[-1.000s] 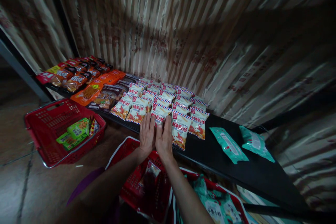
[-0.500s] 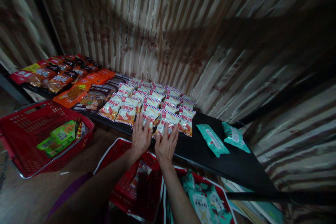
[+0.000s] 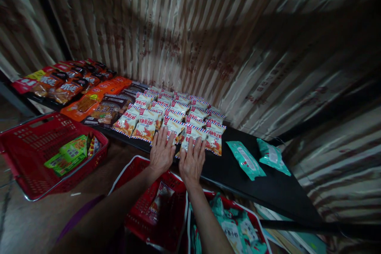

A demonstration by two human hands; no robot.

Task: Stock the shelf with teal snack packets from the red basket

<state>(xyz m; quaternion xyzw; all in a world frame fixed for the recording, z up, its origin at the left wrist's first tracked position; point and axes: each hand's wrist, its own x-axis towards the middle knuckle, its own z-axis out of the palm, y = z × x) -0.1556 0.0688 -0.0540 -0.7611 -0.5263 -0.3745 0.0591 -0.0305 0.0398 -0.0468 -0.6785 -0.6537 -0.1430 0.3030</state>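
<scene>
Pleated, striped curtain fills the background, dim toward the upper right, and at its foot runs a low black shelf above a tiled floor.

White snack packets stand mid-shelf in overlapping rows, five across the front; those behind overlap too much for a sure count. Just left of them lie brown packets, then orange packets, and at the far left end several orange-and-black packets. Two teal packs lie apart on the right part of the shelf.

Three red baskets sit along the front: the left one holds at least two green packs, the middle one at least one packet, the right one several teal packs in a heap.

Both hands are open, backs up, fingers extended. The left hand lies over the lower part of one front white packet, the right hand over its neighbour, covering part of each. The forearms cross above the middle and right baskets, hiding some of their insides.
</scene>
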